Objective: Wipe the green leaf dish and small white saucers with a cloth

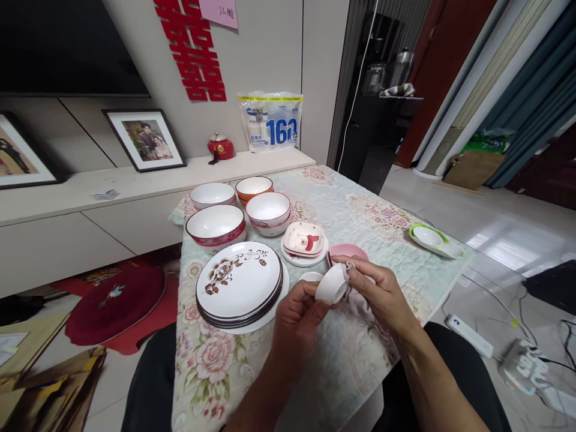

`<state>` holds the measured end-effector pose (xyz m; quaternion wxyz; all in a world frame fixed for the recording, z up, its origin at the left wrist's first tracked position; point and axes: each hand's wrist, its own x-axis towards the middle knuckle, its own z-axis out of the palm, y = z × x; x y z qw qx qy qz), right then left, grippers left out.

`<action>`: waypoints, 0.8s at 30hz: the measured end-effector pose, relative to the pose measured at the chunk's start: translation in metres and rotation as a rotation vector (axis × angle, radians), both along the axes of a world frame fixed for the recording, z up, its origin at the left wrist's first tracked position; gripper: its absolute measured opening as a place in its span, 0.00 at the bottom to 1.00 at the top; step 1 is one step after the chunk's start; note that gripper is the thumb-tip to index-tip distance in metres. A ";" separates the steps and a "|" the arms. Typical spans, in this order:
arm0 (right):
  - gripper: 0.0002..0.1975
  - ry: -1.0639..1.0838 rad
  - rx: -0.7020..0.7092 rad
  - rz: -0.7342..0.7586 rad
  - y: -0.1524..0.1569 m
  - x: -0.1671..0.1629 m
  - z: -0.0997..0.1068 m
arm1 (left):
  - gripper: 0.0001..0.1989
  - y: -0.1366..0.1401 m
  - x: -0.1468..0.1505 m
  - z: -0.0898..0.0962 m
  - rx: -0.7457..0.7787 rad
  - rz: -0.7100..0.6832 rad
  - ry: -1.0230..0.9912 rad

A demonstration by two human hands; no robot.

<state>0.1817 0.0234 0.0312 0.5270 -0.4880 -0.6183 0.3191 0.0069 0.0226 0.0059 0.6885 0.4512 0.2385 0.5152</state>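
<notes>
A small white bowl is tilted on its side above the near part of the table. My left hand grips its left side between thumb and fingers. Against its right rim, my right hand presses a pale pinkish cloth, part of which hangs below the fingers. Just behind the hands sits a pink bowl, partly covered by them. Another white dish shows in part behind the held bowl. Left of my left hand stands a stack of brown-rimmed plates with a flower pattern.
Several stacked bowls stand at the table's far left. Small square dishes with a bear print rest on white plates. A green-edged dish holding a white bowl lies near the right edge of the flowered tablecloth.
</notes>
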 end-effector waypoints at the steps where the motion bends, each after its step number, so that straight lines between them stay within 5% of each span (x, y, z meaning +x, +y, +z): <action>1: 0.14 0.070 -0.062 0.006 0.001 0.003 -0.002 | 0.05 0.000 0.000 0.000 -0.024 -0.016 -0.020; 4: 0.16 0.139 -0.157 0.038 0.002 0.011 -0.004 | 0.08 0.002 -0.001 0.003 -0.079 -0.044 -0.014; 7: 0.15 -0.008 -0.118 0.093 0.001 0.014 0.001 | 0.12 0.004 -0.004 0.006 -0.087 -0.073 0.081; 16: 0.16 -0.591 0.357 -0.095 -0.017 -0.024 0.016 | 0.05 0.001 -0.001 0.006 0.218 0.091 0.263; 24: 0.15 -0.160 0.028 -0.073 -0.004 -0.001 0.010 | 0.04 0.000 -0.005 0.012 0.346 0.051 0.357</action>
